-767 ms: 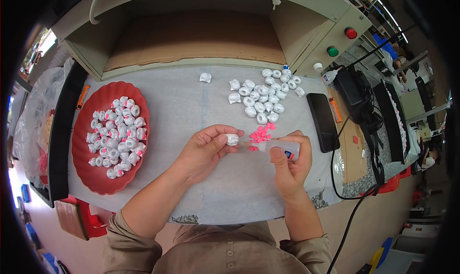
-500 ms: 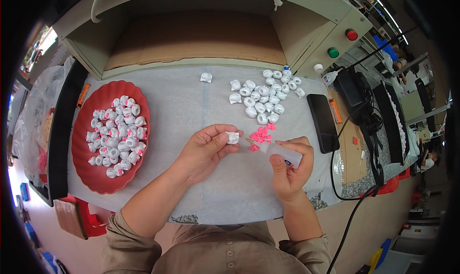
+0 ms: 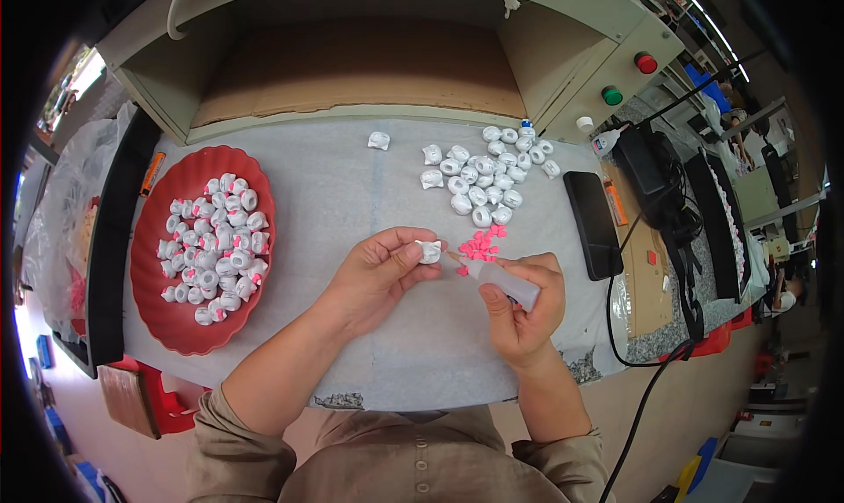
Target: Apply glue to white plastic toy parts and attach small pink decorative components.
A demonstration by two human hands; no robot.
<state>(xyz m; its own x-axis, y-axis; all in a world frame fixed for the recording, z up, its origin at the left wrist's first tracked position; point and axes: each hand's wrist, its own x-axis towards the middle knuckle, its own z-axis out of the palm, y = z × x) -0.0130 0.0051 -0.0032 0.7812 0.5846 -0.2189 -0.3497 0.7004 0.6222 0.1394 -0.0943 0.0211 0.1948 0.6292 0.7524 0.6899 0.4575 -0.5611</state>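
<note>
Between thumb and fingers, my left hand (image 3: pixel 380 273) pinches a small white cat-head-shaped piece (image 3: pixel 429 252). My right hand (image 3: pixel 527 314) is wrapped round a translucent glue bottle (image 3: pixel 507 286), its thin nozzle pointing left, close to the white piece; whether the tip touches it I cannot tell. Just beyond the nozzle lies a small heap of pink bow-like pieces (image 3: pixel 482 244). Farther back, several white pieces with holes (image 3: pixel 483 182) are spread out, and a single white piece (image 3: pixel 378 141) sits apart from them. On the left, a red scalloped tray (image 3: pixel 151 274) holds many white pieces bearing pink bits.
A grey cabinet (image 3: pixel 563 90) with a cardboard-lined opening stands at the back. To the right are a black phone (image 3: pixel 591 226), an orange marker-like tube (image 3: pixel 614 202), another small bottle (image 3: pixel 607 142) and black cables (image 3: pixel 615 345). A black bin (image 3: pixel 110 239) borders the left side.
My right hand has brought the glue bottle leftward, its nozzle now nearer the white piece. My left hand has barely moved.
</note>
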